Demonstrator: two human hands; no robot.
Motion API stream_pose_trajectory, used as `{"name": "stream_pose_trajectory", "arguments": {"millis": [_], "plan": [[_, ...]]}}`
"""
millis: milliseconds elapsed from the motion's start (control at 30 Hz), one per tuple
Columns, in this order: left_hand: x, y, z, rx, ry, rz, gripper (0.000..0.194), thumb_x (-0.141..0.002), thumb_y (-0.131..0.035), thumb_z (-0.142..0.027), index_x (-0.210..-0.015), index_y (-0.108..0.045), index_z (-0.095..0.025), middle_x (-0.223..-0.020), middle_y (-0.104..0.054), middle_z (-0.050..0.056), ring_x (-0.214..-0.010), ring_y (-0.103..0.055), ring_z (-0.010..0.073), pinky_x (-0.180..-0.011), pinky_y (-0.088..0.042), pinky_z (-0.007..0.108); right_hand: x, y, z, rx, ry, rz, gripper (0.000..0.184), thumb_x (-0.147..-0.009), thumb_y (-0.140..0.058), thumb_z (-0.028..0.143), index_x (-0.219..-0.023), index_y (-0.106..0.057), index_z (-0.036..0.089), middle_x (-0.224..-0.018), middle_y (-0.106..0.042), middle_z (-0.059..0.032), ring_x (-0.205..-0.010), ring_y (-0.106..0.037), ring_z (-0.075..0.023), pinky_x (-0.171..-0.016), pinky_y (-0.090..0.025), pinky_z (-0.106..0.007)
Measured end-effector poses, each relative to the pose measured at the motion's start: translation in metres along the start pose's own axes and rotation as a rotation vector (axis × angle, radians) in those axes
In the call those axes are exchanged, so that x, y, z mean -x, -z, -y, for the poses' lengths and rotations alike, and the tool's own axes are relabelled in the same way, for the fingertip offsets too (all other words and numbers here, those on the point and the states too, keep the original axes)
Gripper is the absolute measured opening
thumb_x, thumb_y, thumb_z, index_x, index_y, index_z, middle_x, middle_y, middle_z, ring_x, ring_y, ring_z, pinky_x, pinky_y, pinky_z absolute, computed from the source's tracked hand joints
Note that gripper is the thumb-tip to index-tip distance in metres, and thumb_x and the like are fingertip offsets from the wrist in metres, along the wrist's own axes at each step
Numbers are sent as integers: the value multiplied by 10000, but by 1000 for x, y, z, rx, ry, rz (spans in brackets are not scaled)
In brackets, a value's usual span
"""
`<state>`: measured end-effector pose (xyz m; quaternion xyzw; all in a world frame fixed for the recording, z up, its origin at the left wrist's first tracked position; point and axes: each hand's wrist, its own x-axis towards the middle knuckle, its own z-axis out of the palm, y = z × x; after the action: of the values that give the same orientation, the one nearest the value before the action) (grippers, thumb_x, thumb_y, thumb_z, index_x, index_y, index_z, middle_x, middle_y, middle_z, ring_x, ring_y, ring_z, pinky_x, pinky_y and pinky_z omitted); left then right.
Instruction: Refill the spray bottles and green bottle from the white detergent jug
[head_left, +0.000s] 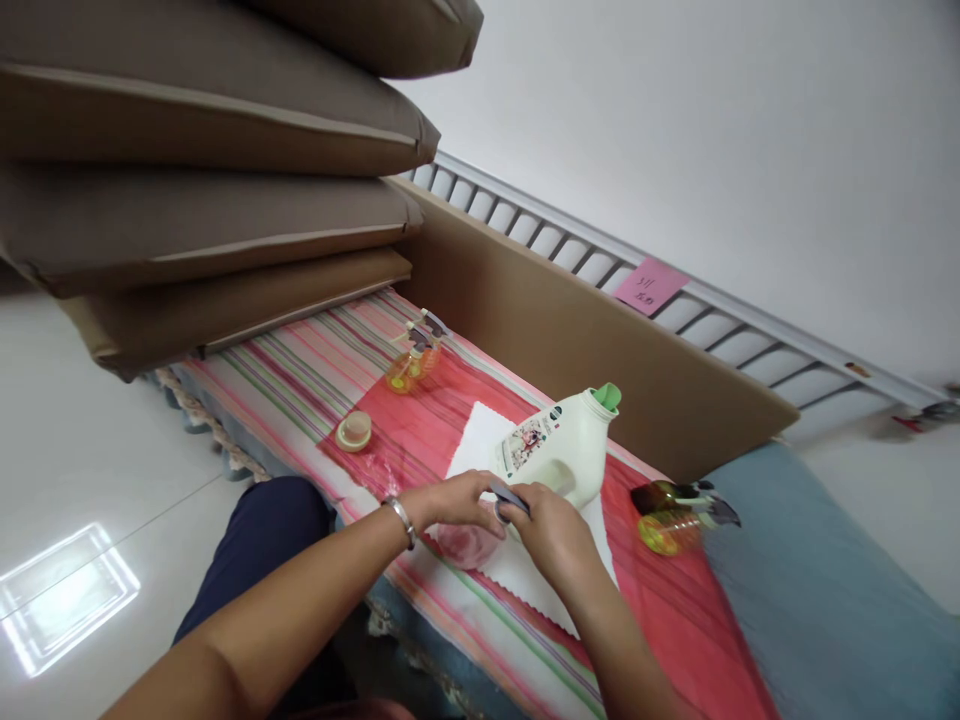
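A clear, rounded bottle (466, 545) is tilted over the white cloth, and the red sheet tints it pink. My left hand (463, 502) is closed around its neck end. At the bottle's mouth, my right hand (546, 530) grips a grey spray head (510, 496), whose lower part my fingers hide. Whether the head is seated on the bottle I cannot tell. Just beyond both hands stands a large white detergent jug (559, 445) with a printed label and a green spout (607, 397). Beneath them lies the white cloth (540, 588) with a scalloped edge.
A pale cap (353, 431) rests on the red sheet (390, 420) at left. Behind it are yellow spray bottles (409, 368); others (667, 533) lie at right. Brown cushions (225, 225) are stacked at left. A brown board (570, 330) leans against the bed rail (525, 225).
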<state>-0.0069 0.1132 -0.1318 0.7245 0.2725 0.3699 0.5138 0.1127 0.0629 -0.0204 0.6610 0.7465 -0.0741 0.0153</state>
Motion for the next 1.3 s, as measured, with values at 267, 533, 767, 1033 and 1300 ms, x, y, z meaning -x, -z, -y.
{"name": "stream_pose_trajectory", "arguments": {"millis": [267,533,767,1033,1300], "plan": [[1,6,-2,31,-4,26,311,-574,-791,-167,-860,-668,-184,-878,-665,-8,-867,-612,174,-803,-459,261,2,-1,1,5,-15,7,193,-823,-462,255,-835,-649,211,-849,-628,-48,-800,-585,-183,-611,-318,-250],[-3,8,-5,-46,19,-23,386,-552,-813,-228,-902,-656,-186,-890,-655,-7,-870,-602,188,-798,-453,277,-1,0,0,11,-15,18,186,-822,-476,270,-849,-651,213,-859,-643,-51,-816,-588,-192,-613,-324,-251],[-8,12,-6,-78,-9,-6,459,-511,-831,-239,-930,-654,-181,-940,-652,23,-919,-586,225,-804,-452,303,-2,-2,0,9,-9,22,214,-837,-462,284,-916,-652,225,-890,-652,-53,-845,-592,-200,-633,-332,-257],[-7,14,-7,-38,-65,164,344,-586,-792,-234,-912,-683,-220,-893,-688,-24,-878,-618,187,-815,-452,263,-1,-1,-1,14,-11,14,203,-832,-456,279,-837,-644,203,-854,-656,-59,-801,-591,-200,-599,-311,-259],[-5,10,4,53,51,203,353,-610,-771,-230,-946,-668,-196,-856,-691,-34,-833,-627,160,-793,-464,247,1,-3,5,25,-12,6,192,-821,-465,270,-804,-642,200,-833,-655,-60,-756,-590,-190,-575,-296,-262]]}}
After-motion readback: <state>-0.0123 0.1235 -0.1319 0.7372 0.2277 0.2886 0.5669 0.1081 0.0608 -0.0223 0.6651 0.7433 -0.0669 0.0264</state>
